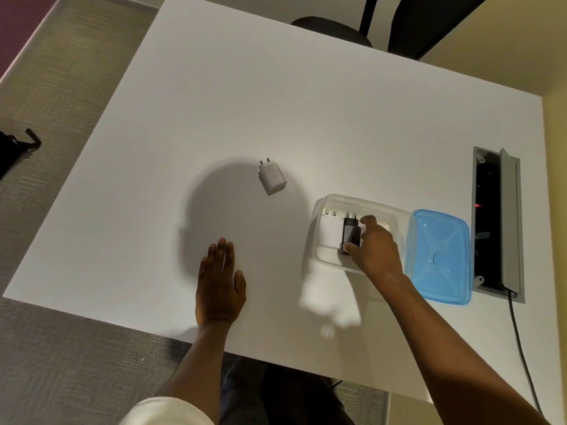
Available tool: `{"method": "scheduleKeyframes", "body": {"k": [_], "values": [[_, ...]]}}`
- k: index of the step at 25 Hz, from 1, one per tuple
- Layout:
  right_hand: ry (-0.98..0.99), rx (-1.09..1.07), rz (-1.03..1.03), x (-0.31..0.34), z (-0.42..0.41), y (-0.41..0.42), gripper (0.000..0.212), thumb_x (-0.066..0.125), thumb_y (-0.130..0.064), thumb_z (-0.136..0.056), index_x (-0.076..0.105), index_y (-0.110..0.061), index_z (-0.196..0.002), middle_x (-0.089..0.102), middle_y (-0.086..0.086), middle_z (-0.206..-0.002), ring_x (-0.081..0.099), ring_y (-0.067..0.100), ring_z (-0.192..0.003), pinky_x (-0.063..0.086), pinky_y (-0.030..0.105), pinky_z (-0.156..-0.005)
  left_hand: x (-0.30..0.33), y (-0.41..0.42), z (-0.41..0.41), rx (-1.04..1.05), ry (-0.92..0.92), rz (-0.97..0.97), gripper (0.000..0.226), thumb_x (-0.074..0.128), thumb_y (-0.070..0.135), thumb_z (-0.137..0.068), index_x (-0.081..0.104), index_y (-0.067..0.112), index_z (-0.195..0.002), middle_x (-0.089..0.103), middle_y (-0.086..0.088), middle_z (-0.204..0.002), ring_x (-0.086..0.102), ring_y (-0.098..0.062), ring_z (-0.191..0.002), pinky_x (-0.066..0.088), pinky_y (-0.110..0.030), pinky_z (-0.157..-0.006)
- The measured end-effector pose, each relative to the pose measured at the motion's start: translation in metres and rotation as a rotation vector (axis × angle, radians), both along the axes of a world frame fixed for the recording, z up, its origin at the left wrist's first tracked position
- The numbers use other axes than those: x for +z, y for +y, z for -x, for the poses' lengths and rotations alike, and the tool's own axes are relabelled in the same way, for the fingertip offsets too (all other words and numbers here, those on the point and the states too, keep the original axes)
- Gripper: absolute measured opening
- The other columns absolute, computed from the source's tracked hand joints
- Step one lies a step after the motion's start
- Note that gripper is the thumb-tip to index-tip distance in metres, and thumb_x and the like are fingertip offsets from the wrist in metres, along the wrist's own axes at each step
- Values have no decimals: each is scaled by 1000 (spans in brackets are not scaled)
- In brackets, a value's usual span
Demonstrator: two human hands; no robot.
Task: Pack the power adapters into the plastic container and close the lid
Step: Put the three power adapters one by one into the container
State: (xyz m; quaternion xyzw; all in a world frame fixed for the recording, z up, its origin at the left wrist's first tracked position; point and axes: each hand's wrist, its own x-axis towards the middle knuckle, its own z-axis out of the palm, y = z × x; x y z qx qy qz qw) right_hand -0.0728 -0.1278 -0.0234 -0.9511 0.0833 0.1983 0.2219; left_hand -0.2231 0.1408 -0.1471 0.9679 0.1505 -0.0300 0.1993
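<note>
White table (pixel 306 118): my right hand (pixel 372 253) pinched the black adapter (pixel 351 233) inside the clear container (pixel 402 219); my left hand (pixel 219 286) lay flat, empty.

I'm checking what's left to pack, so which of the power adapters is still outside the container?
The white adapter lying alone on the table, prongs pointing away. The other white adapter and the black adapter are already in the clear container.

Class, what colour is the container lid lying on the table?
Translucent light blue lid, clearest in the head view.
</note>
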Motion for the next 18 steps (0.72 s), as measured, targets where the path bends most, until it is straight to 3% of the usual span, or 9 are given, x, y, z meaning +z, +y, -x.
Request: {"method": "scheduleKeyframes", "body": {"k": [5, 8, 12, 15, 18], "values": [[-221, 112, -110, 38, -33, 49, 49, 70, -21, -83, 50, -14, -127, 67, 10, -111, 64, 27, -98, 42, 27, -76, 3, -1, 0, 8, 1, 15, 63, 40, 28, -96, 21, 13, -154, 22, -7, -162, 18, -25, -151, 24, -45, -122], [-146, 279, -127, 26, -69, 101, 56, 72, -22, -82, 46, -16, -131, 63, 12, -118, 62, 29, -105, 48, 36, -85, 4, 0, -1, 6, -1, 20, 62, 38, 29, -96, 20, 13, -154, 23, -7, -162, 19, -25, -151, 24, -44, -122], [-14, 473, -51, -9, -108, 162, 65, 65, -16, -80, 38, -16, -139, 54, 18, -122, 56, 37, -111, 50, 41, -83, 4, 0, 0, 17, 13, 12, 63, 38, 30, -97, 18, 15, -155, 19, -5, -163, 15, -22, -152, 22, -43, -123], [59, 518, 89, -30, -112, 181, 68, 59, -12, -82, 32, -23, -144, 44, 17, -129, 52, 39, -116, 50, 44, -86, 2, 0, -1, 21, 9, 11, 63, 37, 31, -97, 17, 16, -155, 19, -4, -163, 14, -21, -152, 19, -40, -124], [0, 518, 173, -38, -91, 183, 64, 51, -4, -85, 31, -22, -143, 43, 19, -126, 51, 39, -113, 47, 45, -78, 1, 0, 0, 19, 15, 9, 62, 36, 32, -98, 16, 16, -155, 18, -3, -164, 13, -21, -152, 18, -40, -124]]}}
